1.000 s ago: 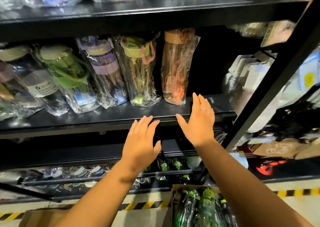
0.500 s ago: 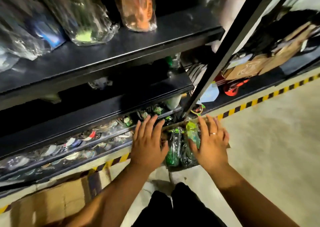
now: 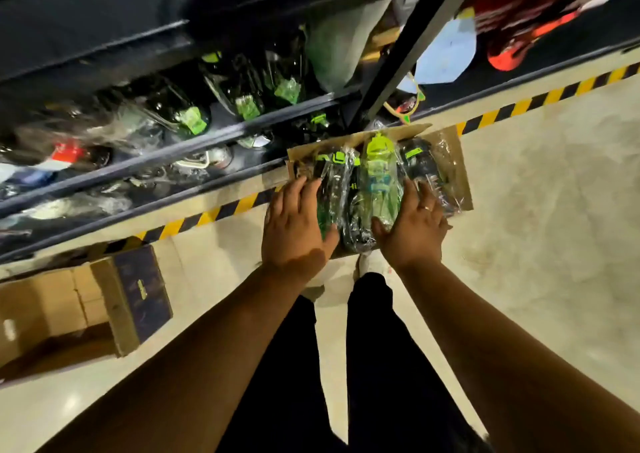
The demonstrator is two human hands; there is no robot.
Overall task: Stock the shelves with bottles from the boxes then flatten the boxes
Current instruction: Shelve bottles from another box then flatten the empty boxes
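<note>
Both hands are over the open cardboard box, which sits on the floor just past the hazard tape at the foot of the rack. It is packed with plastic-wrapped bottles lying side by side. Their long axes run from the box's near edge to its far edge, with the caps at the far edge by the lower shelf.

The left hand covers the near-left corner. Its fingers are straight and close together, pointing along the bottles, and the thumb is spread toward a dark bottle just beside it. The right hand mirrors it near the right edge, with its fingers extended over a black bottle. Neither hand grips anything, and I can't tell whether the palms rest on the wrap or hover above it.

The lime-capped bottle lies between the two thumbs, and the right thumb looks closer to its base. So the likely pick is a wrap across the bottle's width from the near end, not a pinch at the cap. The right hand seems best placed for the lime one and the left for the dark one. The wrap looks slippery, so it probably needs a full curl of the fingers.

A second box stands open well off to the left.
</note>
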